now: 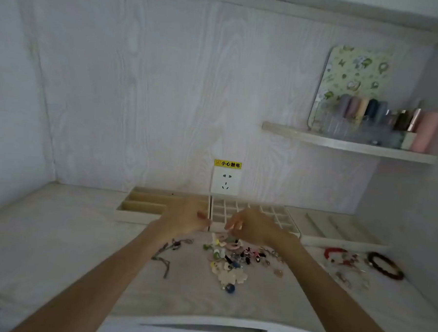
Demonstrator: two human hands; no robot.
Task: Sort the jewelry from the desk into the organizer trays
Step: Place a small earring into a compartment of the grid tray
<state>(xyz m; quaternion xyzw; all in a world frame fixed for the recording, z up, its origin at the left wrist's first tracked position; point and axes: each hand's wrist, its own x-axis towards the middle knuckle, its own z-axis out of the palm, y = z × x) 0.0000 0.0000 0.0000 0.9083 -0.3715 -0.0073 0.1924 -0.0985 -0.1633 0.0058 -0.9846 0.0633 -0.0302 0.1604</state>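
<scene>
Lying in a loose heap on the tabletop (57, 233), the jewelry (233, 258) sits just in front of three organizer trays (251, 213) lined along the wall. Both hands hover over the pile's far edge. The right hand (254, 227) has its fingers (231, 223) curled downward, perhaps pinching a small piece, though blur hides it. The left hand (184, 220) is loosely curled; whether it holds anything cannot be told. A dark beaded bracelet (386, 266) and a red bracelet (335, 253) lie to the right, cords (166, 254) to the left. Bare tabletop spreads leftward.
</scene>
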